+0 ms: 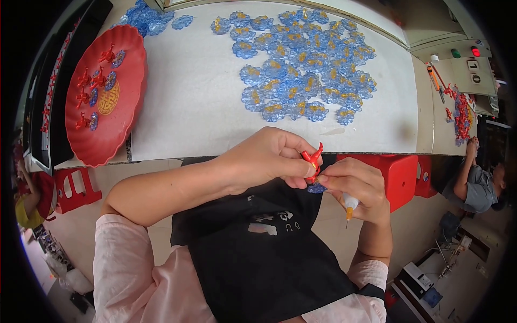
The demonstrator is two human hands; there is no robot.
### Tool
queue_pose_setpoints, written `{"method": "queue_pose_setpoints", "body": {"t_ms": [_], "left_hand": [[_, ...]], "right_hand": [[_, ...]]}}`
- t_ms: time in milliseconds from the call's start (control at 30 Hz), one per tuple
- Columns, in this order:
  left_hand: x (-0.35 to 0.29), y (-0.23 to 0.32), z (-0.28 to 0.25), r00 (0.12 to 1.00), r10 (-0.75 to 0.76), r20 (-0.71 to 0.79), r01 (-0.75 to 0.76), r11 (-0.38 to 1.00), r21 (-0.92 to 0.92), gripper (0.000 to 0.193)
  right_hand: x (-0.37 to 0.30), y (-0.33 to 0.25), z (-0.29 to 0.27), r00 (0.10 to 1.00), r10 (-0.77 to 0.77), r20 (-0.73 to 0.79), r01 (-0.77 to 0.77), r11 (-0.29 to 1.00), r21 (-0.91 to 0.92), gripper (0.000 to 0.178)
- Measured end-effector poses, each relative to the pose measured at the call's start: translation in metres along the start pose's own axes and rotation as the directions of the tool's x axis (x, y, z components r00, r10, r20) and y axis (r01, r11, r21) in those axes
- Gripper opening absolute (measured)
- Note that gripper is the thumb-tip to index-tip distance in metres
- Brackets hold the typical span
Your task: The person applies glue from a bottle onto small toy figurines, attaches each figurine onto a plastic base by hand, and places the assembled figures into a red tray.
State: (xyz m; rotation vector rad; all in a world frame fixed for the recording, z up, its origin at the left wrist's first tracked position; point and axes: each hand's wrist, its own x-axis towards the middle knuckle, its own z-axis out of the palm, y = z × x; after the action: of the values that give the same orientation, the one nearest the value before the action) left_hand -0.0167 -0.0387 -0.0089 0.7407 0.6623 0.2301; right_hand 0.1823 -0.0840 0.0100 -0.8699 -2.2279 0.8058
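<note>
My left hand [272,160] is closed round a small red figurine [312,157] with a touch of gold, held just off the table's near edge. A blue translucent base [316,188] shows under the figurine, partly hidden by fingers. My right hand [360,185] pinches close to that base with thumb and forefinger. Tucked in the same hand is a small white needle-tipped bottle [350,201], its orange tip and thin needle pointing down, away from the figurine. Whether the right fingertips also grip the figurine's base is hard to make out.
Many blue flower-shaped pieces with amber centres [307,64] cover the white table sheet [183,91]. A red scalloped tray [129,116] at left carries several red figurines on blue bases. More red pieces [462,116] lie far right, near another person [479,183]. Red stools [396,180] stand below.
</note>
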Motion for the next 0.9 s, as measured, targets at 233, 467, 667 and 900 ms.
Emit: {"method": "queue_pose_setpoints", "body": {"t_ms": [233, 467, 667, 900], "left_hand": [[-0.008, 0.004, -0.003, 0.995, 0.097, -0.033, -0.098, 0.995, -0.020, 0.029], [-0.053, 0.003, -0.008, 0.964, 0.250, -0.092, -0.242, 0.966, 0.087, 0.028], [-0.121, 0.005, -0.002, 0.941, 0.337, 0.010, -0.335, 0.930, 0.151, 0.027], [-0.182, 0.049, -0.035, 0.606, 0.792, -0.069, -0.419, 0.392, 0.819, 0.032]], "right_hand": [[0.010, -0.003, 0.014, 0.962, 0.055, -0.269, -0.073, 0.996, -0.058, 0.029], [0.036, -0.033, 0.028, 0.979, 0.026, -0.203, -0.047, 0.994, -0.098, 0.022], [0.056, -0.104, 0.051, 0.966, 0.023, -0.257, -0.044, 0.996, -0.076, 0.015], [0.086, -0.096, 0.064, 0.892, -0.124, -0.436, 0.099, 0.992, -0.079, 0.029]]}}
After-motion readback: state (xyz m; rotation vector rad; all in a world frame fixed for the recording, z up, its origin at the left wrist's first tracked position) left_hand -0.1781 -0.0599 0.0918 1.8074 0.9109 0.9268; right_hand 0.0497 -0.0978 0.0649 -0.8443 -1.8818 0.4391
